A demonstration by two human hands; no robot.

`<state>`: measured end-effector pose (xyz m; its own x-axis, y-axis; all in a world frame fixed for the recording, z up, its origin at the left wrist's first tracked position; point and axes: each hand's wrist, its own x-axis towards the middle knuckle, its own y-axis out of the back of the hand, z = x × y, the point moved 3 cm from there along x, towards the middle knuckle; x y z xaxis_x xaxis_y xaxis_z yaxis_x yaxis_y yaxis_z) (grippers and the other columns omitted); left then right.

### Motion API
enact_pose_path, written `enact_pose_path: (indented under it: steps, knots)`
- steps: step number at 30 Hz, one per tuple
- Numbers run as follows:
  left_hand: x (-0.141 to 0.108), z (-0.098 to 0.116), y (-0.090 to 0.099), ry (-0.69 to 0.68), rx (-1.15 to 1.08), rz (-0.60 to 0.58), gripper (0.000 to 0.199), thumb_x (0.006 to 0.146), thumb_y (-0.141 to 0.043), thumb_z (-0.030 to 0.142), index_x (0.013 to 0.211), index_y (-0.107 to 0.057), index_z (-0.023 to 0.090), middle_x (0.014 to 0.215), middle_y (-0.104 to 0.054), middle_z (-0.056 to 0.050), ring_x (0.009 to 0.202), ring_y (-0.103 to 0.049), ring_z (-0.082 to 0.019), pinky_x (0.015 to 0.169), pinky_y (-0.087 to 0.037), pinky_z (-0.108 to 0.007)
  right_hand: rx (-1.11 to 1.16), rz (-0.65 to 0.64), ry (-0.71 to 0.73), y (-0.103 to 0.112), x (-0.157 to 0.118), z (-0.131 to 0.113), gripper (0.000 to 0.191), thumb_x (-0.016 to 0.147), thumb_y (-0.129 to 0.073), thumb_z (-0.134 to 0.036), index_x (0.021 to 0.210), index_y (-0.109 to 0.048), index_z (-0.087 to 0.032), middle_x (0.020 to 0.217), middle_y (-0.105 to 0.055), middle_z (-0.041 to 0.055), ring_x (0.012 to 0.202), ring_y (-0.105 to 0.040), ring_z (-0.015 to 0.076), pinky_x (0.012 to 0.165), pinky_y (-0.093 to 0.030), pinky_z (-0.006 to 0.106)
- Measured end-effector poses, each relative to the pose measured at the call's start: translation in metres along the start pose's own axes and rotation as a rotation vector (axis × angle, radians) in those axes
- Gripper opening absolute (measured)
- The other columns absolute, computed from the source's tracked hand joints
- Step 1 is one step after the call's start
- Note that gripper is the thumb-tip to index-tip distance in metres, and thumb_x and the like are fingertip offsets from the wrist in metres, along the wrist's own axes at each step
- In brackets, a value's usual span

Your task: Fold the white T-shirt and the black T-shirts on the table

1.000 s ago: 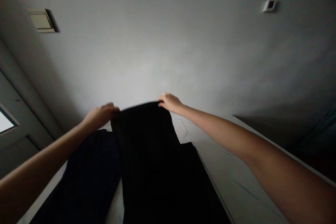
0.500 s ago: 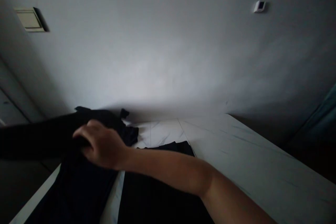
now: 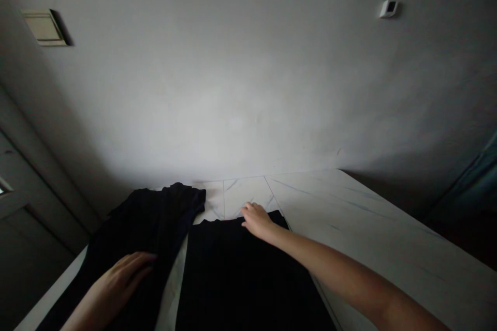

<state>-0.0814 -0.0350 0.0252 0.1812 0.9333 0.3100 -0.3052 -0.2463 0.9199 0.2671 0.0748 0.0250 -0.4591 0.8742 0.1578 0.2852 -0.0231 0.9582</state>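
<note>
Two dark garments lie side by side on a white marble-patterned table. The left one, a navy-black garment, is bunched at its far end. My left hand rests flat on it near the bottom of the view, gripping nothing. The other is a black garment, laid flat with a straight far hem. My right hand touches that hem, its fingers curved lightly and holding nothing. A narrow strip of table shows between the garments.
A grey wall rises behind the table, with a beige wall panel and a small white wall device. A door frame stands at the left. Dark teal fabric hangs at the right.
The black garment, held up by both hands a second ago, now lies flat. My right arm has moved back from across the left garment, and my left hand has come into view on it.
</note>
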Motion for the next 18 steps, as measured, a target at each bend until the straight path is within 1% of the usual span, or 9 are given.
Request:
enact_pose_path:
  steps: [1,3,6,8,11,13,15,17,18]
  knots:
    - [0.015,0.007,-0.015,-0.032,-0.045,-0.037,0.029,0.09,-0.05,0.049,0.104,-0.069,0.032,0.111,-0.073,0.0,0.104,-0.068,-0.023,0.096,-0.055,-0.035,-0.015,-0.003,-0.018,0.005,-0.001,0.017,0.018,0.078,-0.069,-0.009,0.091,-0.074,-0.022,0.099,-0.069,0.0139,0.096,-0.065,0.0296,0.081,-0.049,0.039]
    - [0.049,0.024,-0.041,-0.059,-0.086,-0.094,0.032,0.089,-0.05,0.042,0.113,-0.067,0.029,0.12,-0.069,-0.003,0.113,-0.064,-0.024,0.103,-0.05,-0.036,-0.013,-0.02,-0.015,0.009,-0.006,0.037,0.019,0.079,-0.066,-0.007,0.088,-0.073,-0.022,0.096,-0.068,0.0115,0.095,-0.065,0.0261,0.08,-0.047,0.036]
    - [0.091,0.047,-0.06,-0.069,-0.053,-0.178,0.032,0.085,-0.056,0.029,0.115,-0.066,0.026,0.117,-0.068,-0.006,0.108,-0.065,-0.023,0.097,-0.051,-0.036,-0.001,-0.031,0.009,0.006,-0.015,0.044,0.015,0.079,-0.067,-0.008,0.087,-0.07,-0.021,0.096,-0.067,0.0065,0.095,-0.062,0.0216,0.08,-0.046,0.031]
    - [0.104,0.057,-0.061,-0.088,0.012,-0.21,0.031,0.081,-0.059,0.02,0.111,-0.067,0.024,0.109,-0.068,-0.007,0.102,-0.065,-0.023,0.092,-0.051,-0.036,0.017,-0.015,0.067,0.005,-0.018,0.042,0.013,0.079,-0.067,-0.008,0.085,-0.067,-0.019,0.095,-0.067,0.0048,0.096,-0.061,0.0202,0.085,-0.045,0.032]
    - [0.104,0.063,-0.061,-0.134,0.085,-0.257,0.03,0.077,-0.058,0.012,0.103,-0.067,0.024,0.099,-0.068,-0.006,0.097,-0.064,-0.023,0.087,-0.049,-0.035,0.106,-0.007,0.163,0.008,-0.019,0.038,0.014,0.08,-0.067,-0.008,0.089,-0.066,-0.019,0.092,-0.068,0.0032,0.094,-0.061,0.018,0.091,-0.043,0.033]
    - [0.1,0.065,-0.064,-0.145,0.081,-0.31,0.027,0.075,-0.055,0.008,0.094,-0.065,0.023,0.099,-0.068,-0.005,0.097,-0.065,-0.022,0.083,-0.049,-0.032,0.218,-0.076,0.176,0.014,-0.017,0.035,0.017,0.079,-0.069,-0.007,0.09,-0.067,-0.02,0.087,-0.069,0.0017,0.086,-0.063,0.015,0.084,-0.045,0.029]
    - [0.1,0.062,-0.061,-0.11,0.053,-0.349,0.024,0.074,-0.052,0.006,0.087,-0.062,0.023,0.099,-0.068,-0.004,0.094,-0.067,-0.021,0.077,-0.049,-0.029,0.34,-0.205,0.127,0.024,-0.009,0.03,0.017,0.073,-0.074,-0.006,0.082,-0.07,-0.021,0.079,-0.07,-0.0005,0.074,-0.063,0.0112,0.07,-0.045,0.023]
    - [0.111,0.054,-0.043,-0.042,0.027,-0.344,0.02,0.078,-0.052,0.009,0.088,-0.059,0.024,0.086,-0.069,-0.002,0.078,-0.069,-0.02,0.065,-0.047,-0.027,0.377,-0.286,0.062,0.045,0.006,0.02,0.014,0.067,-0.078,-0.008,0.064,-0.069,-0.018,0.064,-0.067,-0.0034,0.059,-0.06,0.0081,0.057,-0.041,0.02]
    - [0.12,0.047,-0.027,-0.007,0.018,-0.315,0.017,0.08,-0.051,0.012,0.09,-0.058,0.024,0.076,-0.068,0.0,0.066,-0.068,-0.019,0.059,-0.046,-0.026,0.344,-0.232,0.071,0.062,0.017,0.011,0.018,0.065,-0.078,-0.01,0.055,-0.065,-0.017,0.056,-0.063,-0.0052,0.053,-0.057,0.007,0.052,-0.039,0.019]
